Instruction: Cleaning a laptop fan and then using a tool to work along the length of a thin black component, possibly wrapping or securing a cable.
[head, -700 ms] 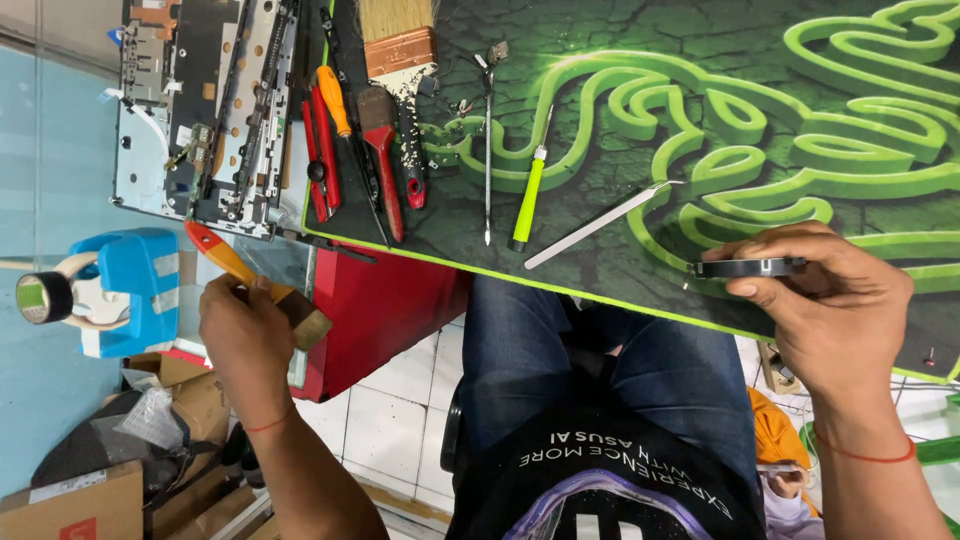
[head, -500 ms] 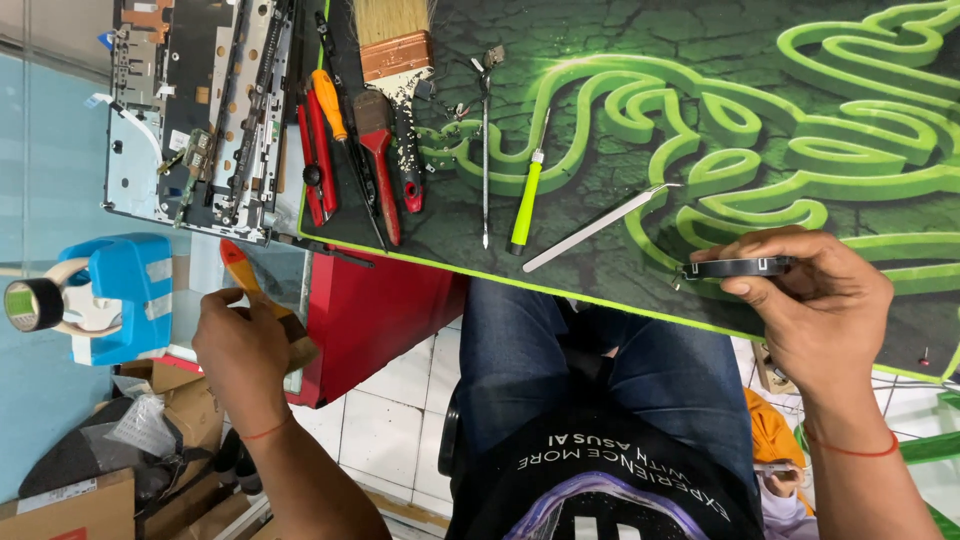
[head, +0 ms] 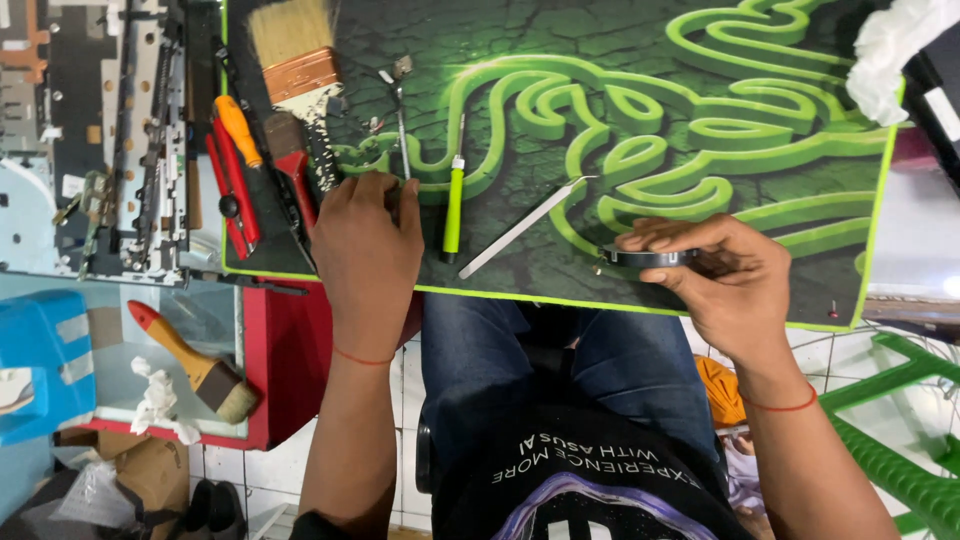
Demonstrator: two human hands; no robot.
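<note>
Flat dark ring [head: 650,257], pinched in right hand [head: 715,285] over the mat's near edge; left hand [head: 368,250], earlier off the tabletop holding a brush, now grasps a thin metal tool [head: 400,120] beside the green-handled screwdriver [head: 453,205].

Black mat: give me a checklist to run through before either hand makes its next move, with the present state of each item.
1. Right hand pinches the thin dark ring between its fingers: ok.
2. Ring held over the black mat, near its front edge: ok.
3. Left hand rests on the mat beside the thin metal probe; whether it grips anything: cannot tell.
4. Green-handled tool and metal tweezers lie between the hands, untouched: ok.
5. Wooden-handled brush lies off the mat, on the glass-topped stand at left: ok.
6. Red-handled pliers and wide paintbrush crowd the mat's left edge beside the left hand: not ok.
</note>
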